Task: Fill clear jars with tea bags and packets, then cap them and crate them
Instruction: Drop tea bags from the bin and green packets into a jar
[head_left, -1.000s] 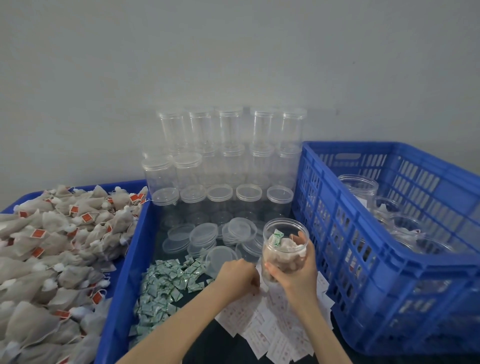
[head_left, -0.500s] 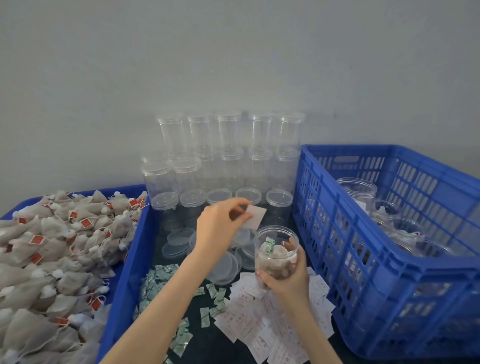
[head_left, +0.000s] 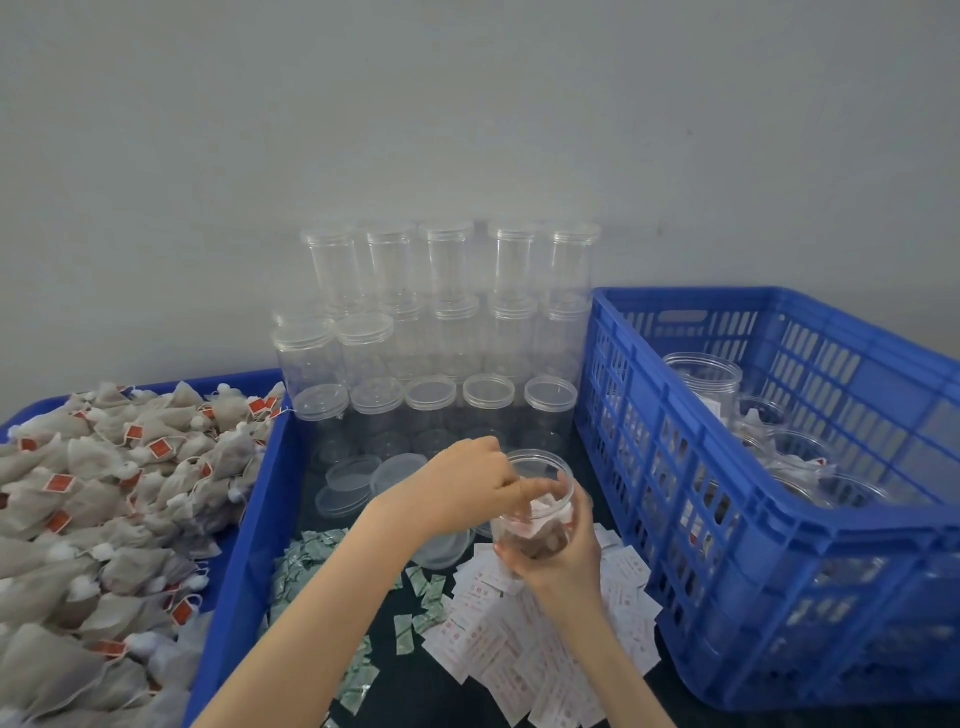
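The right hand (head_left: 558, 556) grips the upright open jar (head_left: 537, 512) from below while the left hand (head_left: 457, 486), just left, pinches a white packet (head_left: 540, 506) into its mouth.

1. I see the jar (head_left: 540, 499) in the right hand (head_left: 558, 564): clear glossy plastic, smooth.
2. Crate (head_left: 779, 519): blue hard plastic w/ slight sheen.
3. Tea bags (head_left: 104, 499): matt grey mesh cloth, paper tags.
4. White packets (head_left: 519, 649): matt paper.
5. Loose lids (head_left: 353, 475): translucent plastic.
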